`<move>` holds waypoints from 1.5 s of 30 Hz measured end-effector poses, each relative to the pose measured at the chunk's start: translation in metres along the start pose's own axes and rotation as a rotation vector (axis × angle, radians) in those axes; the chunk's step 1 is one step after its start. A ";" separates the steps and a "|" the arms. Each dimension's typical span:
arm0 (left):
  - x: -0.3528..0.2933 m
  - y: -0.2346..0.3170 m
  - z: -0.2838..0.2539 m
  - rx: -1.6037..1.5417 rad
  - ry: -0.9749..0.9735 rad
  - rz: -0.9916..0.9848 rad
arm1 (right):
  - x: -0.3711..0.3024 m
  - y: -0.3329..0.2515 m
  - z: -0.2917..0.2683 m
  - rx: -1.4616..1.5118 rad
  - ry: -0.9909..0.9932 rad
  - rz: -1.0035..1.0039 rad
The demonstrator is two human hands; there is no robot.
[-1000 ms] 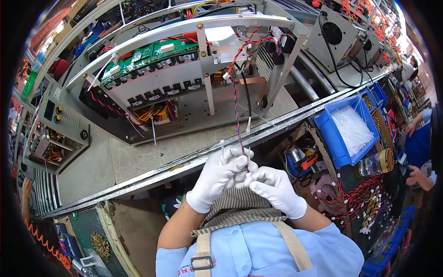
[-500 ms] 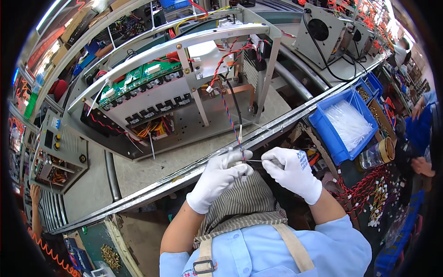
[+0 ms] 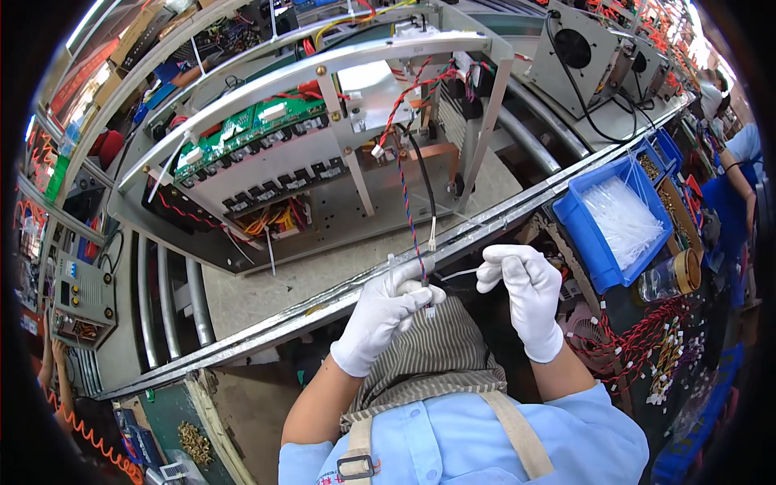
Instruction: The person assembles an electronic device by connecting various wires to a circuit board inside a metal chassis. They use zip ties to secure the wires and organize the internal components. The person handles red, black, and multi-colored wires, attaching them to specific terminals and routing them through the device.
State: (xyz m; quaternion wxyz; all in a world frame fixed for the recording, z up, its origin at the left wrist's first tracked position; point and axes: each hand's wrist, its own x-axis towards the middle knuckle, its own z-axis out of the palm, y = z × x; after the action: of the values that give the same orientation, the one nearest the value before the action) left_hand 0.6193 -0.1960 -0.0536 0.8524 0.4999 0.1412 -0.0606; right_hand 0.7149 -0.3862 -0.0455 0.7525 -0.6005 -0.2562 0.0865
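Note:
In my gloved left hand [image 3: 386, 303], the fingers are closed on a twisted red and blue wire [image 3: 408, 210], whose white connector [image 3: 430, 310] pokes out below the fingertips. A thin white cable tie [image 3: 461, 274] runs from the wire toward my right hand [image 3: 521, 287]. That hand, also gloved, has its fingers curled in a pinch where the tie's tail meets the fingertips. Just above the left fingers hangs a black cable [image 3: 424, 166] with a pale end [image 3: 432, 234]. Both wire and cable come from an open metal chassis [image 3: 364, 222] with a green circuit board [image 3: 250, 133].
A blue bin of white cable ties [image 3: 571, 218] stands at the right, beside a clear jar [image 3: 663, 279] and red wire bundles [image 3: 622, 335]. The conveyor's metal rail [image 3: 315, 311] crosses before me. Another person's hand [image 3: 58, 352] is at a grey unit [image 3: 81, 299] far left.
My right hand has turned fingers-up and moved slightly right; the tie between the hands now curves. The grey unit at far left has shifted left, exposing more rollers. The view has shifted slightly.

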 end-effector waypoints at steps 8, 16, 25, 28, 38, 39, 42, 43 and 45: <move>0.004 -0.008 0.013 0.186 0.200 0.130 | -0.003 0.009 0.009 -0.109 -0.093 -0.044; -0.032 0.037 0.007 0.241 0.282 -0.052 | 0.021 0.019 0.014 0.037 -0.384 0.452; -0.065 0.093 0.038 0.565 0.463 -0.027 | 0.038 0.015 0.078 0.522 -0.706 0.596; -0.065 0.104 0.052 0.580 0.521 -0.103 | 0.043 0.014 0.079 0.531 -0.631 0.585; -0.068 0.095 0.048 0.584 0.563 -0.005 | 0.037 0.016 0.078 0.650 -0.727 0.603; -0.068 0.098 0.052 0.613 0.572 -0.036 | 0.037 0.018 0.080 0.677 -0.725 0.601; -0.066 0.109 0.062 0.673 0.596 -0.084 | 0.044 0.020 0.084 0.767 -0.644 0.617; -0.065 0.109 0.063 0.676 0.604 -0.077 | 0.046 0.025 0.088 0.826 -0.585 0.595; -0.067 0.103 0.058 0.658 0.607 -0.069 | 0.052 0.036 0.093 0.914 -0.406 0.551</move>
State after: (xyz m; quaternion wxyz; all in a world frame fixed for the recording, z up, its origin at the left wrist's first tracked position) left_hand 0.5915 -0.1979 0.0789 0.5653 0.7346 0.3747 0.0186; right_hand 0.7201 -0.2735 -0.0515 0.8211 -0.2300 -0.1660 0.4953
